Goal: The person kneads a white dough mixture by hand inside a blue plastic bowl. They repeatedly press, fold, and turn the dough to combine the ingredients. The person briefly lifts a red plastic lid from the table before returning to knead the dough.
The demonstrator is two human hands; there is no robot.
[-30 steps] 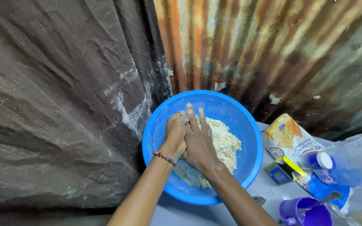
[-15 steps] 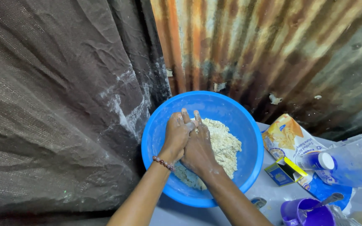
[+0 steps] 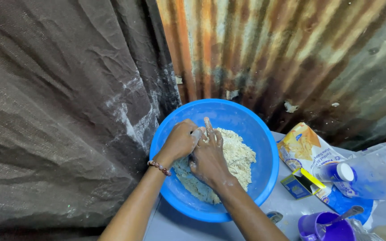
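Two hands: left hand [image 3: 182, 142] curled shut, right hand [image 3: 208, 156] spread flat, both on dough [image 3: 235, 158]
Bowl: blue bowl [image 3: 251, 129], table's left edge

bowl [image 3: 246, 117]: glossy plastic | dough [image 3: 240, 156]: crumbly matt | wall [image 3: 291, 53]: rusty corrugated metal

The light here is soft and even, coming from above and a little to the right, bright enough that colours read clearly. The blue bowl [image 3: 246, 125] catches a mild sheen on its far inner wall, with no harsh glare. A shadow pools under the bowl's near edge on the grey worktop [image 3: 287, 205], and both forearms darken toward the bottom. The dark sheeting [image 3: 54, 111] on the left soaks up light and stays dim, though its creases show crisply. The corrugated metal wall [image 3: 269, 49] bends and stretches toward the upper corners, a wide-lens distortion. Focus holds sharp across the middle; the lower right corner looks slightly soft.
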